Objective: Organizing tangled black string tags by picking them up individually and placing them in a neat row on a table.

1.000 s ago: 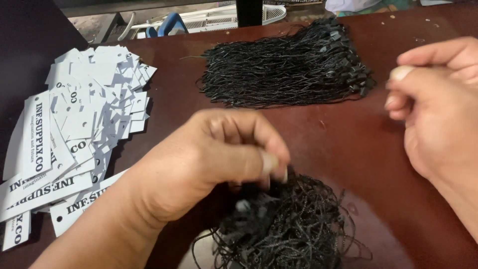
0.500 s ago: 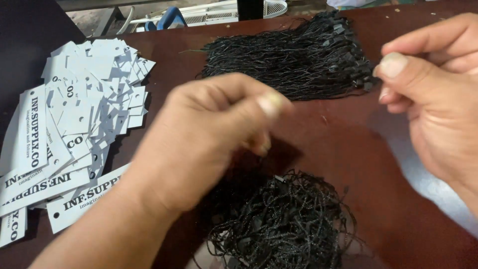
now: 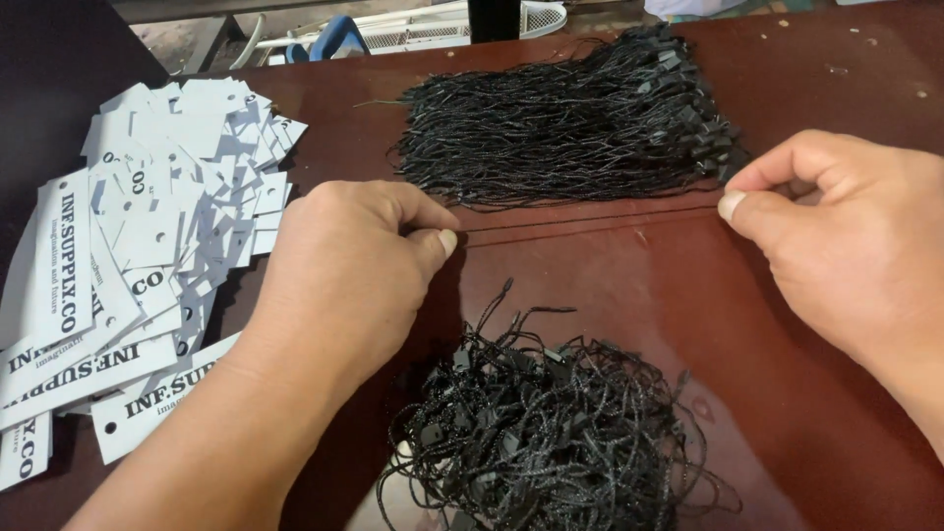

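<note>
Dark reddish-brown surface (image 3: pixel 836 59) carries a neat bundle of black strings (image 3: pixel 570 123) at the far side, a tangled heap of black strings (image 3: pixel 541 433) at the near edge, and a spread of white tags (image 3: pixel 147 246) to your left. Your left hand (image 3: pixel 349 270) and right hand (image 3: pixel 846 236) are each pinched shut on one end of a single black string (image 3: pixel 590 218), holding it taut between the two piles.

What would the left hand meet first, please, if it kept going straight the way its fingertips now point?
The left hand points to the right along the taut black string it pinches. Going straight on, it would probably meet the right hand holding the other end; the neat string bundle lies just beyond that line, though depth is uncertain.
</note>
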